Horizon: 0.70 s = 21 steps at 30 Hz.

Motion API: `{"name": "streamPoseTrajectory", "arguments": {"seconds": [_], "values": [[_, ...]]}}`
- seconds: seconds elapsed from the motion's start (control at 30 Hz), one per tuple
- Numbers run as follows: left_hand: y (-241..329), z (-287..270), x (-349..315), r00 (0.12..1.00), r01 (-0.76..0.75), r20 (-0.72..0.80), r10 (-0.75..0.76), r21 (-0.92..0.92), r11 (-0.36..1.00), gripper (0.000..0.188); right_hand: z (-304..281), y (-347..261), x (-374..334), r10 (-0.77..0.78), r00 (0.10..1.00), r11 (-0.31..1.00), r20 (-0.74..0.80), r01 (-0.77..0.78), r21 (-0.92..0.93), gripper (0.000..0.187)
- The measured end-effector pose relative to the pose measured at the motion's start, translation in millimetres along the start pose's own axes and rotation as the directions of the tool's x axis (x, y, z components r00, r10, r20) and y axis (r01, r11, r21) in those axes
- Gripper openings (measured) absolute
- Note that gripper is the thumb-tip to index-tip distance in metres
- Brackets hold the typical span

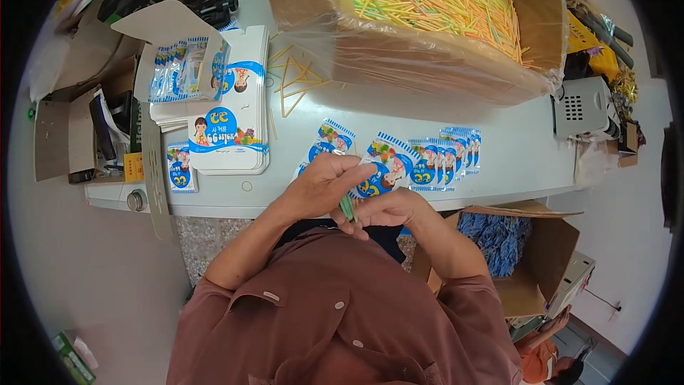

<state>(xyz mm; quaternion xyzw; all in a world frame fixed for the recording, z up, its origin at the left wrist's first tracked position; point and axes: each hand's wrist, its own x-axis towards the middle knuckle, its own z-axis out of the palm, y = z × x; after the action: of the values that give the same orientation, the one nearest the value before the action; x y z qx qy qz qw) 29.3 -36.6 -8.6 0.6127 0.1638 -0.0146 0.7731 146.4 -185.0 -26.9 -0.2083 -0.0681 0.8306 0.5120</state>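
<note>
In front of my chest, at the table's near edge, my two hands are close together. My left hand [322, 187] is closed, its thumb over the edge of a blue and white printed sachet [393, 168]. My right hand [388, 208] is closed just below, its fingertips around a small bunch of thin green sticks [347, 207]. Fingers partly hide the sticks, and where their ends lie I cannot tell. Behind my left hand lies another sachet [335, 135]. An overlapping row of sachets [432, 162] lies to the right of my hands.
A large plastic-lined carton [427, 68] of yellow and orange sticks stands at the back. Loose sticks [288, 85] lie beside flat printed boxes [235, 139]. An open display box [153, 82] holds sachets. Below right, a carton [545, 242] contains blue packets. A co-worker [541, 356] is at lower right.
</note>
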Motion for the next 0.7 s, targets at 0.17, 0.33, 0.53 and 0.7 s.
{"name": "streamPoseTrajectory", "arguments": {"seconds": [0.17, 0.33, 0.53, 0.7], "values": [[29.3, 2.7, -5.3, 0.968, 0.24, 0.115, -0.221, -0.189, 0.952, 0.038, -6.1, 0.4, 8.7, 0.13, 0.988, 0.954, -0.083, -0.148, -0.26, 0.029], [22.7, -5.7, -3.2, 0.986, 0.087, -0.08, -0.147, -0.508, 0.857, 0.035, 16.2, -16.7, 11.2, -0.072, 0.973, 0.782, -0.221, -0.083, -0.618, 0.03], [17.5, -24.9, -3.4, 0.808, -0.357, -0.585, 0.07, -0.39, 0.849, 0.029, -12.6, -22.4, 6.1, -0.757, 0.625, 0.32, -0.194, 0.094, -0.943, 0.02], [10.7, -24.8, -7.8, 0.822, -0.298, -0.569, -0.026, -0.469, 0.831, 0.027, -49.8, -17.8, 18.1, -0.895, 0.434, 0.146, -0.103, 0.067, -0.987, 0.013]]}}
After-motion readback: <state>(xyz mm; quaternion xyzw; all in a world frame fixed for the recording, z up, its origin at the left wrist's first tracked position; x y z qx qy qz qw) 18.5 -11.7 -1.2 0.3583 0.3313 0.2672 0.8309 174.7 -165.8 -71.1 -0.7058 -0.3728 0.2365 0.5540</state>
